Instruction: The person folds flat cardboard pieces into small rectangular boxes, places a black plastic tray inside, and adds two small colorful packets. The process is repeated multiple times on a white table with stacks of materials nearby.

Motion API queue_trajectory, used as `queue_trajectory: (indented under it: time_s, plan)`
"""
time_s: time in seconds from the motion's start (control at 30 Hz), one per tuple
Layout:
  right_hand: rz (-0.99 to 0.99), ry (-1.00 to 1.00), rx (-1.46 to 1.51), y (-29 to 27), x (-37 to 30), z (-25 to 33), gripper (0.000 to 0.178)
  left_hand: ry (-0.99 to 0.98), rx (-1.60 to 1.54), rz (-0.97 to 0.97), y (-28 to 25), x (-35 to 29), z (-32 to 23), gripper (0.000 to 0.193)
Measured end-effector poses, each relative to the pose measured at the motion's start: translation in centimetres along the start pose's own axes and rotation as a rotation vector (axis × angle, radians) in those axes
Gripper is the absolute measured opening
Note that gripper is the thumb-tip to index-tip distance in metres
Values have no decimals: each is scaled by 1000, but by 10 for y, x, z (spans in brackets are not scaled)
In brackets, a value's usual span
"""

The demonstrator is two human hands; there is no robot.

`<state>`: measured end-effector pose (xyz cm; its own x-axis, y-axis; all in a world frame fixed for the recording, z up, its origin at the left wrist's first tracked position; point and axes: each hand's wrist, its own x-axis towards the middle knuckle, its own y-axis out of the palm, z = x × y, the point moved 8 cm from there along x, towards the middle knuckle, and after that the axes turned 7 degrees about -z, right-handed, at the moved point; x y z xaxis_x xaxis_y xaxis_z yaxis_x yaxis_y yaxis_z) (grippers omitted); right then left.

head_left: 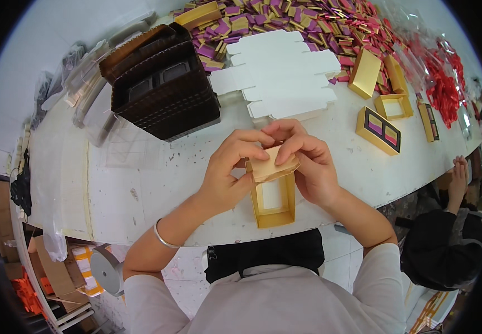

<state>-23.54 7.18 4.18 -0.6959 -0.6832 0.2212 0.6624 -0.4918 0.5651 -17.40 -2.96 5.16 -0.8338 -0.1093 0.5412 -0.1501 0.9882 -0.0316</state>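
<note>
Near the table's front edge lies an open gold box with a pale inside. Over its far end, a cream cardboard piece with folded edges is held at a tilt. My left hand is closed on the left side of this piece, with fingertips on its face and the thumb low by the box's wall. My right hand pinches the piece from the right, fingers bent over its top. Whether the piece touches the box inside cannot be made out, since my fingers cover part of it.
Dark brown plastic trays are stacked at the back left. White flat carton blanks lie behind my hands, before a heap of purple, red and gold pieces. Gold boxes and a windowed box sit right. Another person is at right.
</note>
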Motion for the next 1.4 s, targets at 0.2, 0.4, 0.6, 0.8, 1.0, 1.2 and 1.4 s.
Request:
queue_trajectory:
  time_s: [0.2, 0.4, 0.6, 0.8, 1.0, 1.2, 1.4]
  plan:
    - [-24, 7, -80, -11, -5, -9, 31, -19, -52, 43, 3, 0, 5, 18]
    - [82, 17, -272, 2, -1, 3, 40, -178, -24, -56, -5, -2, 7, 20]
    - [136, -16, -748, 7, -1, -5, 57, -264, 33, -142, -9, 0, 9, 27]
    - [169, -167, -811, 27, -2, -6, 55, -142, 268, -191, -5, 0, 10, 25]
    - [55, -201, -628, 16, 0, -5, 38, 8, 386, -182, -1, -1, -5, 24]
    - [-129, -104, -601, 10, 8, -3, 25, 37, 553, -148, -12, -4, -19, 36]
    - [-211, -76, -546, 2, 13, 4, 14, -504, 2, -20, -15, -3, 16, 66]
